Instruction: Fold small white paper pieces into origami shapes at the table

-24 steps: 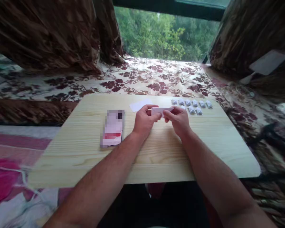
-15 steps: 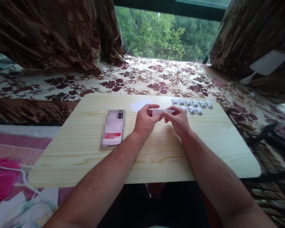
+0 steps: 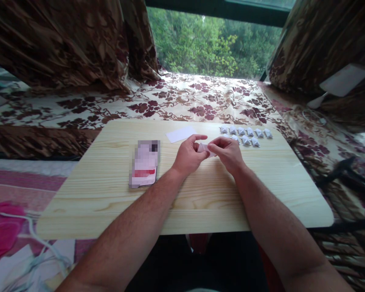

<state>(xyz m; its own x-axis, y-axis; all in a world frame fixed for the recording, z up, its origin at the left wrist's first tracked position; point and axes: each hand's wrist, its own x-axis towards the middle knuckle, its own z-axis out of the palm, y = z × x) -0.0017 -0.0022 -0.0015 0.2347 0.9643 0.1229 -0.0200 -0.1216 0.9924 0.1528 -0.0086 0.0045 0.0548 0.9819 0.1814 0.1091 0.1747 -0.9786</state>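
Head view — L hand & R hand both pinch folded paper btwn fingers, over desk. Small folded pcs beyond R fingers — phone left of L fingers.

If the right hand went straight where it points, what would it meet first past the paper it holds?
Probably the left hand, just across the folded paper; depth is hard to judge.

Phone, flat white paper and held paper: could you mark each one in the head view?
Phone (image 3: 144, 164): head view, middle of its upward face.
Flat white paper (image 3: 180, 134): head view, middle of the sheet.
Held paper (image 3: 203, 147): head view, its exposed white part.
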